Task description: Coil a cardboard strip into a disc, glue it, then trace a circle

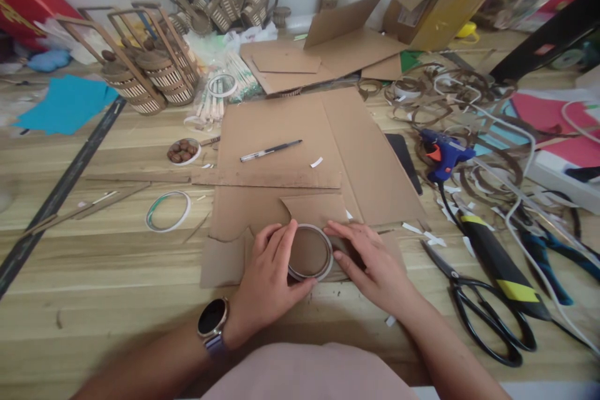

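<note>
A thin round ring (330, 251) with a pale rim and brown inner wall lies on a cut piece of brown cardboard (319, 205). My left hand (272, 269) curves round the ring's left side, thumb at its near edge and fingers along the far left. From the right, my right hand (370, 259) presses its fingertips and thumb against the rim. Under the cut piece spreads a larger cardboard sheet (281, 122). On that sheet are a pen (270, 150), a small white paper scrap (316, 162) and a long narrow brown strip (267, 178).
To the right lie scissors (482, 306), a black-and-yellow tool (499, 262), pliers (544, 256) and a blue glue gun (445, 153) among cords and brown rings. On the left are a tape roll (167, 211), a bowl of nuts (183, 151) and small slatted baskets (164, 75).
</note>
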### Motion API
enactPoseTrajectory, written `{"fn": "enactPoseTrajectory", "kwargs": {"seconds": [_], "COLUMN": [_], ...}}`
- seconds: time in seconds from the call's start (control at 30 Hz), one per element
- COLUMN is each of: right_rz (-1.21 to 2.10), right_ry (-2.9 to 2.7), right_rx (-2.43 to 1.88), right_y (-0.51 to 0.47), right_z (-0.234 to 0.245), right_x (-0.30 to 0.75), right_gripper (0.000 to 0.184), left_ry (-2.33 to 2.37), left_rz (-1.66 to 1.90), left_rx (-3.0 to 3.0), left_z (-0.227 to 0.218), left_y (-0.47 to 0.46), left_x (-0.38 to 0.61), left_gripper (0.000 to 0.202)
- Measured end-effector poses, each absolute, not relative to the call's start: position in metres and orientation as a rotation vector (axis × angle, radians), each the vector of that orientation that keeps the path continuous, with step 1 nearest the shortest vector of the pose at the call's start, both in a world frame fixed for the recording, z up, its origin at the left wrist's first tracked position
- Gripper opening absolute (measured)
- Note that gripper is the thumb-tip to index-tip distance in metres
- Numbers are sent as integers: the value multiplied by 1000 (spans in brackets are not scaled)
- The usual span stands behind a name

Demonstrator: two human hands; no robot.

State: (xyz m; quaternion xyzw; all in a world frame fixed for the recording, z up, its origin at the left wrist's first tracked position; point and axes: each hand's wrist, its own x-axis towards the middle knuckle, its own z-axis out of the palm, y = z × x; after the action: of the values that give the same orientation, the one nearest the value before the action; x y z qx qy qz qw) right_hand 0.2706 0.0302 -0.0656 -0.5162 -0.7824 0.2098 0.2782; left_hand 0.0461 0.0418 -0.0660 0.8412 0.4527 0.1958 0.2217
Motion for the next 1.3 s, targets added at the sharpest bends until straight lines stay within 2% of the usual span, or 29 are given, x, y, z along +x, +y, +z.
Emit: {"fn": "enactPoseTrajectory", "kwargs": {"seconds": [0.43,0.77,1.3], "right_rz": [589,574,556], "right_ry": [-2059,-2062,-2086], "right_rx": [-1357,-1355,-1361], "right_y": [29,29,29], "right_z": [-67,-65,-65], "right_x": [271,270,271], "right_gripper": [44,44,45], "left_ry": [1249,1264,1225], "left_rz": [546,553,506], "left_rx": [2317,2178,2208], "left_z": [-64,-65,-65], "left_y": [42,41,44], "left_x": [45,42,36], "left_gripper": [101,118,119]}}
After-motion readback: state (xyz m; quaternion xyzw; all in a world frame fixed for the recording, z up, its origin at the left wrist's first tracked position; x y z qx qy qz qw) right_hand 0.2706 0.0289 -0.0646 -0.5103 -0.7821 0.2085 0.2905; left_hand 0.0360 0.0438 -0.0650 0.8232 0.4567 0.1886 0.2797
